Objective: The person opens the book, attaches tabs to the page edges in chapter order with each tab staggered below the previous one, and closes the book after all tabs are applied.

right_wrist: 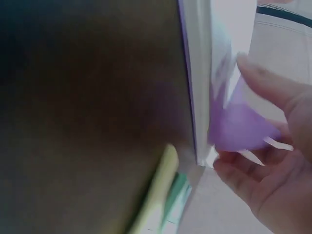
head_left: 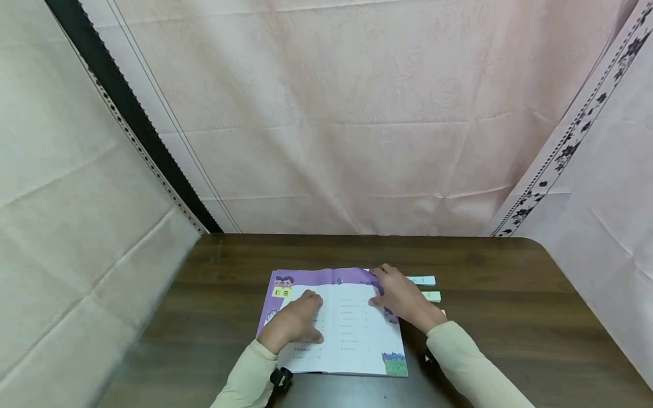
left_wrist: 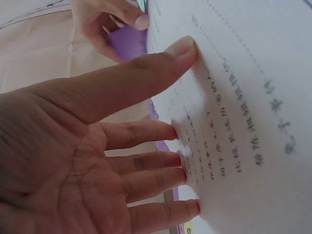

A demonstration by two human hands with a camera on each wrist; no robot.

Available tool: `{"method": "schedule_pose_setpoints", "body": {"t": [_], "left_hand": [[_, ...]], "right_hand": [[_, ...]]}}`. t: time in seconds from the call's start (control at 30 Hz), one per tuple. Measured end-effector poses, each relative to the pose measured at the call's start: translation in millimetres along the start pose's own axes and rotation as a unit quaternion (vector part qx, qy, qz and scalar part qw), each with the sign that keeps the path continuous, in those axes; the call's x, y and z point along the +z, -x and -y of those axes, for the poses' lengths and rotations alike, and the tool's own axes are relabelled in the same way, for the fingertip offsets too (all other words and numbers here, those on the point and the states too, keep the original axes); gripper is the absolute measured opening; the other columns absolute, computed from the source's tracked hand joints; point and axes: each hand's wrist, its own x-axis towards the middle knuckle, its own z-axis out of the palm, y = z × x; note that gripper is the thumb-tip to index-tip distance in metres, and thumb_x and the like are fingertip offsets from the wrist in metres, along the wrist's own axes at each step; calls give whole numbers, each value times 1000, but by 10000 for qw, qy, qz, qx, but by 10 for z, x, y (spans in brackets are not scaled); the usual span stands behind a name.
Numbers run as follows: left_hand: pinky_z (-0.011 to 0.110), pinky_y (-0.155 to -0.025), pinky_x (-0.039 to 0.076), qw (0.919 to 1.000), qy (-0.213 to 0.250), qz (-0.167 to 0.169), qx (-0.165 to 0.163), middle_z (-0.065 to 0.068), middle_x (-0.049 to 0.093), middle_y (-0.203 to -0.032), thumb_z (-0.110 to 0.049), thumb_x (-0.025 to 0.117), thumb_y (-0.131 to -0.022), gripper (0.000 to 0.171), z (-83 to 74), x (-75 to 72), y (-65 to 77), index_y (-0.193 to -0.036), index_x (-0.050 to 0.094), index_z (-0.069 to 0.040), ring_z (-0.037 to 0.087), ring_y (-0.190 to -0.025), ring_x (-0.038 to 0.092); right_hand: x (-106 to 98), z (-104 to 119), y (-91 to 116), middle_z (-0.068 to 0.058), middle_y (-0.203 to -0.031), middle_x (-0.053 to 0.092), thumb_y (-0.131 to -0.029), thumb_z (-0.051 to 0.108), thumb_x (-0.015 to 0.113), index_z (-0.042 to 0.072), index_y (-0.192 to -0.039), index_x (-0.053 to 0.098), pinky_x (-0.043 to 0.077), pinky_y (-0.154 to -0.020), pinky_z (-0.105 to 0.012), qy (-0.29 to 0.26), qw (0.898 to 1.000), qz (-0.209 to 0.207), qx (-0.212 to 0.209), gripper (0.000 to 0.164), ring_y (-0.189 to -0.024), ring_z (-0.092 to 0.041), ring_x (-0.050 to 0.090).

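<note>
An open book [head_left: 352, 351] with purple-bordered pages and lines of print lies on the wooden table. On its left page rests my left hand [head_left: 297, 321], fingers stretched out; in the left wrist view the fingertips and thumb [left_wrist: 183, 48] touch the paper. My right hand [head_left: 403, 294] is at the upper right corner of the book. In the right wrist view it holds a bent, lifted purple page corner [right_wrist: 243, 126], thumb on the printed side and fingers behind. The thick stack of pages [right_wrist: 196, 83] below stays flat.
Just right of the book lie a light blue strip [head_left: 422, 280] and a green strip [head_left: 432, 296], partly hidden by the right hand. A pale yellow strip [right_wrist: 158, 190] shows in the right wrist view. Light curtains [head_left: 357, 124] hang behind the table [head_left: 484, 294] and along both sides.
</note>
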Motion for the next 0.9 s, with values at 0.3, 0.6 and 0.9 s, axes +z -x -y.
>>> {"method": "schedule_pose_setpoints", "body": {"t": [0.3, 0.6, 0.9], "left_hand": [[55, -108, 51, 9996, 31, 274, 32, 24, 42, -162, -15, 94, -80, 81, 53, 8, 35, -149, 55, -2, 41, -135, 57], [49, -92, 57, 9971, -123, 741, 109, 25, 30, -167, -17, 84, -90, 77, 15, -49, 13, -159, 50, -30, 31, -117, 63], [64, -111, 43, 9971, -424, 633, 90, 31, 25, -168, -27, 66, -104, 61, -56, 39, 75, -161, 46, -24, 50, -145, 43]], "right_hand": [[110, 149, 245, -11, -119, 73, -101, 24, 74, 4, -148, 56, 58, -82, -38, -2781, 9580, -409, 571, 55, -85, -17, 64], [96, 344, 429, -25, -162, 42, -112, 52, 42, 4, -167, 22, 31, -121, -64, -4284, 8963, 18, 1145, 76, -144, -40, 47], [201, 348, 652, -19, -170, 30, -87, 95, 10, 22, -171, 12, 39, -110, -46, -6076, 7747, 1089, 1369, 112, -147, -36, 41]]}}
